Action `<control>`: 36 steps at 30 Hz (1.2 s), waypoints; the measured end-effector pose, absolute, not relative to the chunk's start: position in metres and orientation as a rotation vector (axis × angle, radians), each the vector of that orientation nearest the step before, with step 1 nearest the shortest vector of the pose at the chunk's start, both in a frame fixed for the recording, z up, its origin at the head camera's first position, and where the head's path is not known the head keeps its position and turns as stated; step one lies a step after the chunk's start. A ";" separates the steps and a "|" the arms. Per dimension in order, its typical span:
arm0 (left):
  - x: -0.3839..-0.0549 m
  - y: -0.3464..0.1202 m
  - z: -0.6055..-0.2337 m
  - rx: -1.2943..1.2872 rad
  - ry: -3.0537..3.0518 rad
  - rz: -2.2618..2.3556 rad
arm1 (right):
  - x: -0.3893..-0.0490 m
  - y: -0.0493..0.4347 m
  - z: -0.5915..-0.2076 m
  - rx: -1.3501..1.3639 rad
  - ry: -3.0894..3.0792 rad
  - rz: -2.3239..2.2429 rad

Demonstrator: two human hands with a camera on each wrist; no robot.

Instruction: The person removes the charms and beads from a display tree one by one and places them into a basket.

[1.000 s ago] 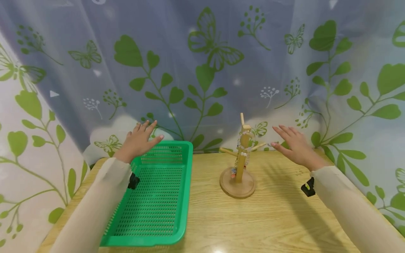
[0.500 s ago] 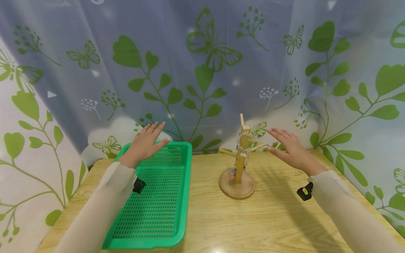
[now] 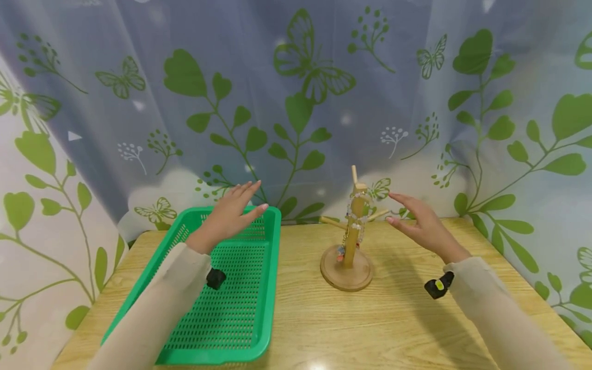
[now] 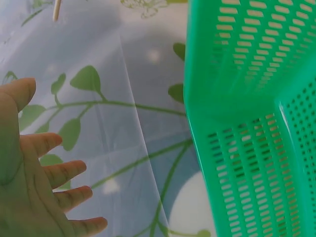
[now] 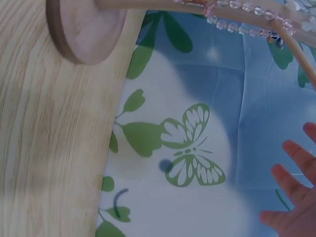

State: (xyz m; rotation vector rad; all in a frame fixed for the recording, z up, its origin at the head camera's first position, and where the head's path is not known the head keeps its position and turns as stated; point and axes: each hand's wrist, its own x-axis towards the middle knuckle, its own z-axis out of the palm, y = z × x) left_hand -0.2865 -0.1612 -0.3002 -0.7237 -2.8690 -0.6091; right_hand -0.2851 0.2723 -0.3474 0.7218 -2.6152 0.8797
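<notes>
A wooden jewellery stand (image 3: 351, 253) with a round base and side pegs stands upright on the table. Clear beaded bracelets (image 3: 357, 225) hang on it, and small coloured charms (image 3: 340, 252) dangle low beside the post. My right hand (image 3: 424, 224), fingers extended and holding nothing, hovers just right of the stand's right peg. Over the far part of a green plastic basket (image 3: 273, 288) is my left hand (image 3: 226, 219), also holding nothing. Its fingers (image 4: 66, 173) are spread apart in the left wrist view. The right wrist view shows the bead strand (image 5: 242, 25) on the post.
The wood-grain table (image 3: 305, 318) ends at a patterned curtain (image 3: 259, 103) right behind the basket and stand. More patterned cloth (image 3: 41, 216) borders the left side. A black wrist camera (image 3: 216, 279) is strapped under the left wrist, another (image 3: 438, 285) under the right.
My left hand has moved right over the basket, toward the stand. My right hand has come slightly left, closer to the stand. The basket and stand have stayed in place.
</notes>
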 end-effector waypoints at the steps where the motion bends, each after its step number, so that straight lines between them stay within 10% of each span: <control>1: -0.286 -0.159 -0.300 -0.726 -2.870 -0.625 | -0.284 0.271 -0.348 0.709 -2.617 0.898; 36: -0.261 -0.085 -0.307 -0.809 -2.686 -1.468 | -0.270 0.234 -0.341 0.571 -2.434 1.340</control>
